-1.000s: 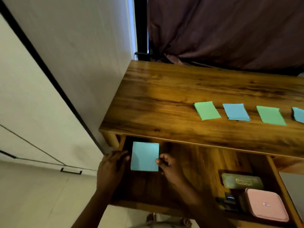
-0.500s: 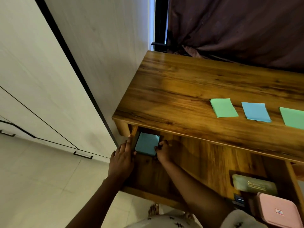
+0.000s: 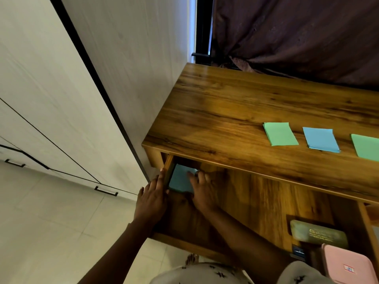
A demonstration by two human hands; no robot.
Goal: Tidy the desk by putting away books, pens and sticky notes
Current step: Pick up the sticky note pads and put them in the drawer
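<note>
One head-worn camera is looking forward and steeply down from above the near left corner of the wooden desk [image 3: 235, 111]. It is facing the desk's far edge, where a dark curtain [image 3: 297, 33] is hanging. It is sitting close to the desk: the open drawer [image 3: 256, 201] under the desk's front edge is filling the lower middle of the view, and the person's forearms [image 3: 235, 232] are entering from the bottom border. The wide lens is taking in the white wardrobe panels [image 3: 61, 78] left of the desk, which are slanting across the frame, and the tiled floor [image 3: 51, 222] below them. The desk's right end is running out of view, and the right border is cutting through a green sticky note [image 3: 367, 149].
</note>
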